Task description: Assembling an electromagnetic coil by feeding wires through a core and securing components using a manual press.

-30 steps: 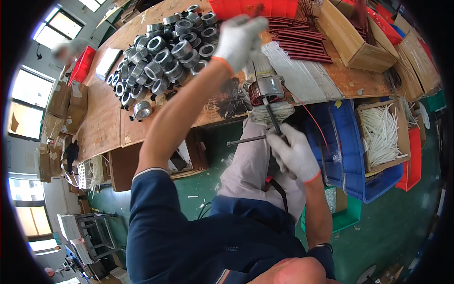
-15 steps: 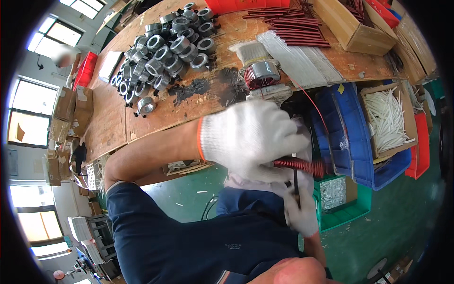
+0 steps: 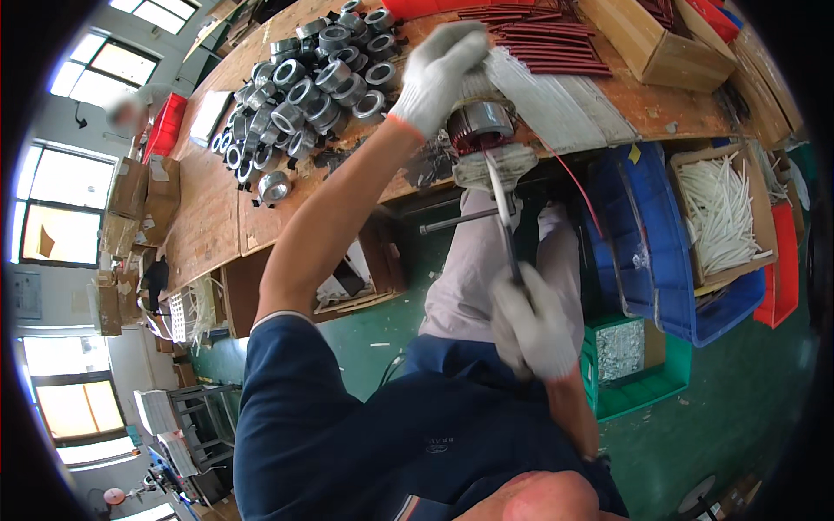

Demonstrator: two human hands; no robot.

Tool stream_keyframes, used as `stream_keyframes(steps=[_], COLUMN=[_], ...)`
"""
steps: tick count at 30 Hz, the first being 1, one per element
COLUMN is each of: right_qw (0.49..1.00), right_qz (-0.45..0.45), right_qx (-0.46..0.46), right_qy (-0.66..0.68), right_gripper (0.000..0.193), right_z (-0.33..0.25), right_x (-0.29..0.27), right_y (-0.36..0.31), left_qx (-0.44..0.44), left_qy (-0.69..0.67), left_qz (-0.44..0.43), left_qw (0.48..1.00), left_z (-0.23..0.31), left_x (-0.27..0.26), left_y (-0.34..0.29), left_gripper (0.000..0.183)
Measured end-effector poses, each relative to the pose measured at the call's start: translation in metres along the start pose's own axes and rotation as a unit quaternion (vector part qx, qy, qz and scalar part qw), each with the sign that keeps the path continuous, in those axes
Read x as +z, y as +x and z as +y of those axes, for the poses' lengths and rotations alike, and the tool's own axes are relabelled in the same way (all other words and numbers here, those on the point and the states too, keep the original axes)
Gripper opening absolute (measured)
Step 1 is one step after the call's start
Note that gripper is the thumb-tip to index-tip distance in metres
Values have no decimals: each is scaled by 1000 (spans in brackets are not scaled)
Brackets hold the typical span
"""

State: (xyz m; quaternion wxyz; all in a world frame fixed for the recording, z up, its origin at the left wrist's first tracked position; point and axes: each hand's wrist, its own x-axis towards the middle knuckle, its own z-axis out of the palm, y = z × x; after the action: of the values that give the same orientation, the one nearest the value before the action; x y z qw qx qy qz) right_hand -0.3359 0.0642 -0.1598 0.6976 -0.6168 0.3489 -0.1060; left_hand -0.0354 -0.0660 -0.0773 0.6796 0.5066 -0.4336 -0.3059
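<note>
My left hand [image 3: 445,74], in a white knitted glove, is raised over the bench just beyond a metal ring core [image 3: 486,120] wound with red wire. Its fingers are bent together; whatever lies in them is hidden. The core sits in a clamp [image 3: 497,167] at the bench's front edge. Below, in front of my lap, my gloved right hand [image 3: 532,317] is closed round the dark end of a long thin rod [image 3: 500,204]. The rod's pale upper part slants up to the near side of the core. A red wire [image 3: 573,178] trails from the core to the right.
Many metal ring cores [image 3: 304,91] are heaped on the bench at left. Dark red sticks [image 3: 556,48] lie at the back beside a cardboard box [image 3: 656,52]. White tubes [image 3: 717,208] fill a carton above a blue bin [image 3: 638,252]. A green crate [image 3: 643,395] stands below; a clamp bar [image 3: 456,223] juts out.
My left hand has moved from near my lap up past the core. My right hand has shifted up and left, bringing the rod to the core. The red coil seen beside my hands is out of sight.
</note>
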Motion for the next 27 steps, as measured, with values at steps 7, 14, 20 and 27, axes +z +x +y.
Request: stream_keyframes(steps=[7, 14, 20, 27], right_qw=[992, 997, 927, 976], right_qz=[79, 13, -117, -39], right_qx=[-81, -40, 17, 158], right_qy=[-63, 57, 356, 146], right_gripper=[3, 21, 16, 4], right_z=[34, -47, -51, 16], right_x=[-4, -13, -18, -6], right_y=[-94, 62, 70, -101], left_qx=[263, 17, -171, 312], left_qy=[526, 89, -38, 437], left_qz=[-560, 9, -100, -466], left_qw=[583, 996, 979, 703], left_z=[104, 65, -35, 58], left_x=[32, -11, -42, 3], left_y=[-109, 23, 38, -92], left_gripper=[74, 24, 34, 88])
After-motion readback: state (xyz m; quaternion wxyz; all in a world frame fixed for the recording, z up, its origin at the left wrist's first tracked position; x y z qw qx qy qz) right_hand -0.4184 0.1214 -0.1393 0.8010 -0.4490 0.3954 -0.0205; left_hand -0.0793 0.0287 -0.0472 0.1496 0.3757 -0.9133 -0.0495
